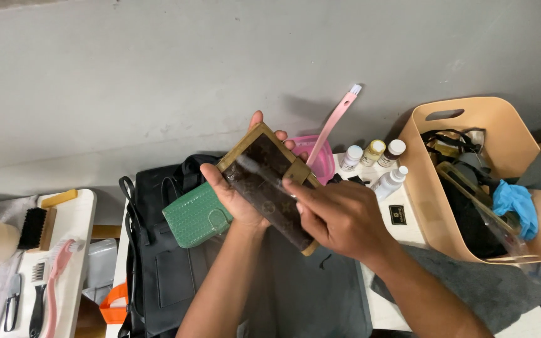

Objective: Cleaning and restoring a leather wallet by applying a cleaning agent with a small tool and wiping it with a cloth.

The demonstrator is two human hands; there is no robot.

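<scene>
My left hand holds a brown patterned wallet with tan trim from underneath, tilted up toward the camera. My right hand is closed on a small clear-handled brush that lies across the wallet's face, bristle end toward the upper left. Below the wallet, a green textured phone case rests on a black bag.
A pink bowl with a long pink brush stands behind the wallet. Small bottles sit beside a beige basket holding bags and a blue glove. At the left, a white tray carries brushes, a pink toothbrush and a cup.
</scene>
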